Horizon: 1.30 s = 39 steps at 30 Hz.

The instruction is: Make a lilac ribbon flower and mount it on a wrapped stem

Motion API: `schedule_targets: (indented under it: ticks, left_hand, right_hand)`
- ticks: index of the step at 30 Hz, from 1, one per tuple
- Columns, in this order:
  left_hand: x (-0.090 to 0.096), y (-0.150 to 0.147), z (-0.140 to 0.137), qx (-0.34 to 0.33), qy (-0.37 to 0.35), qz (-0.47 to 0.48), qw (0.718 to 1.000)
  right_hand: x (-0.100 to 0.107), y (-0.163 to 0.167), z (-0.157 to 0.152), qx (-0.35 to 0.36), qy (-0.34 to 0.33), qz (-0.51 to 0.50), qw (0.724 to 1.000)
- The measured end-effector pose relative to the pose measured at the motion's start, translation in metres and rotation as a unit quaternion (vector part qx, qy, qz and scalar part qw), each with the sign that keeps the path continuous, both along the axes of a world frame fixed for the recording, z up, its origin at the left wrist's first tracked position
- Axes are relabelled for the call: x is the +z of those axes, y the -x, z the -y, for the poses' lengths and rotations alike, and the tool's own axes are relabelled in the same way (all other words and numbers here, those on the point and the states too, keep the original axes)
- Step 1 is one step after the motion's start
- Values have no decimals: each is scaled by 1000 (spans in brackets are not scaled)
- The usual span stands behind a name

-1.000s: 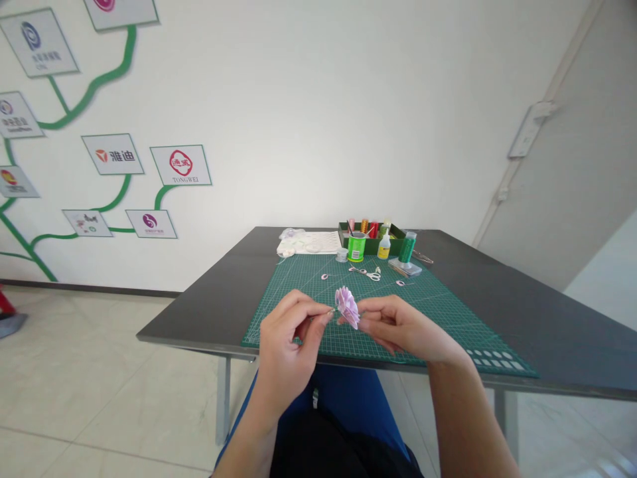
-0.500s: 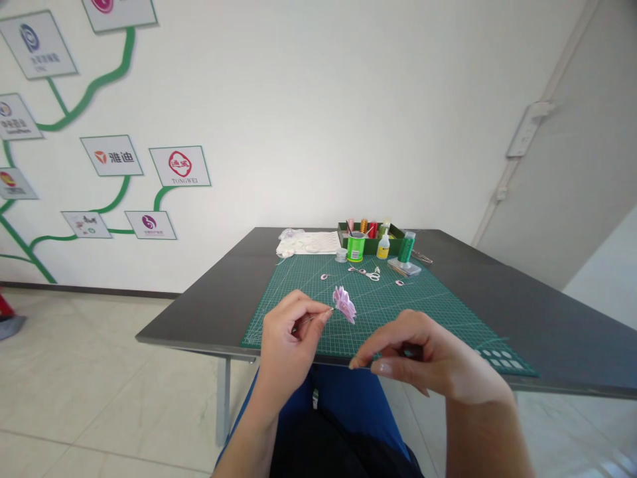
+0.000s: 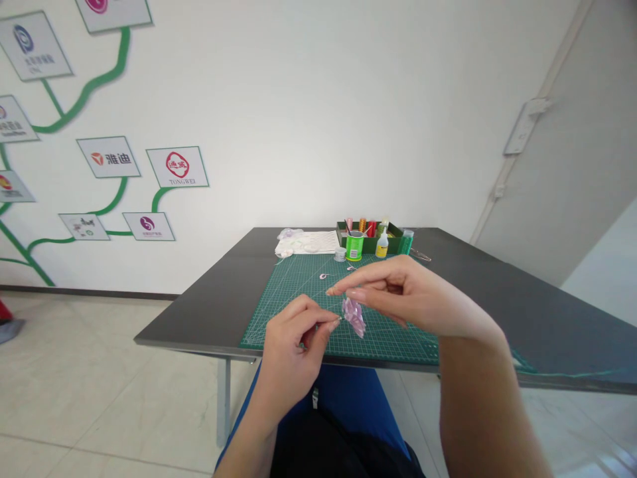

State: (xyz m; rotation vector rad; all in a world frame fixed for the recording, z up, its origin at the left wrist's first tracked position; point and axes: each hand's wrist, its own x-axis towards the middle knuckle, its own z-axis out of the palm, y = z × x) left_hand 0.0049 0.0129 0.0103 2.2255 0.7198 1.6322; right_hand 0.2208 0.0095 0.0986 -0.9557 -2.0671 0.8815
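Observation:
My left hand is closed in a pinch on the thin green stem of a pale purple artificial flower. The bloom points to the right, just beyond my fingertips, over the front of the green cutting mat. Above the flower hovers my right hand, its thumb under the stretched index finger and touching or nearly touching the petals' top. Whatever lies between those fingers is too small to make out. A fine teal line, perhaps thread, runs along the table's front right edge.
A dark green box with thread spools stands at the back, near a bright green can, a glue bottle and a green spool. White cloth lies behind the mat. A small wire loop rests on the mat.
My right hand has risen and moved left, from low in front of the mat to over the flower, now covering the scissors. The left hand and flower shifted slightly right and down.

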Motion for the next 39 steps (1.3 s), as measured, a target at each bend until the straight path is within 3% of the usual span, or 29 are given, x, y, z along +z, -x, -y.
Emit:
schedule_targets:
  ticks: [6,15,19,24,27,30,33,39]
  left_hand:
    - [3,-1,4,16,-31,-14,999]
    - [3,1,6,43,-39,4,998]
    - [3,1,4,40,4,26,999]
    - [-1,0,-5,-41,104,90,990]
    - [-3,-2,-9,-134,191,151,961]
    - [-4,-4,-12,-223,291,201,908]
    - [-3,-6,-14,-261,357,232,866]
    - [0,-7,-17,-303,430,281,803]
  right_hand:
    - [-6,-3,-25,25,19,23,999]
    - [-49,-10,-34,57,94,-28,994]
    - [-74,-10,-21,63,128,-93,985]
    - [-97,-7,0,48,146,-171,973]
    - [-108,-3,9,19,134,-209,968]
    - [-119,-1,13,19,147,-216,965]
    - [-129,2,14,24,159,-264,951]
    - [-141,11,9,56,175,-405,896]
